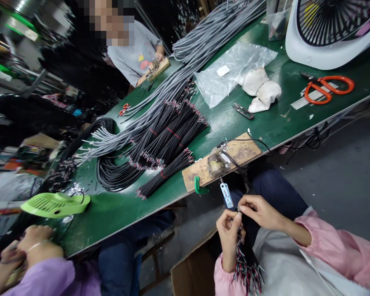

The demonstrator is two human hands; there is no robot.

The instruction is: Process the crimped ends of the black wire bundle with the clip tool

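Observation:
Above my lap, my left hand (228, 230) is closed around a bundle of thin cables (249, 269), whose red, white and black wire ends hang below it. My right hand (260, 210) meets it from the right, thumb and finger pinched on a small wire end at the left fingertips; the detail there is too small to make out. Just beyond the hands, a light blue tag (226, 195) hangs from a soldering fixture (217, 163) on a wooden board (197, 174), fixed at the table edge by a green clamp (200, 187).
On the green table (160, 205) lie bundled black cables (172, 131), long grey cables (203, 45), orange-handled scissors (328, 88), thread snips (243, 111), white gloves (260, 88) and a plastic bag (222, 74). A white fan (311, 55) and green fan (55, 204) stand there. Two co-workers sit nearby.

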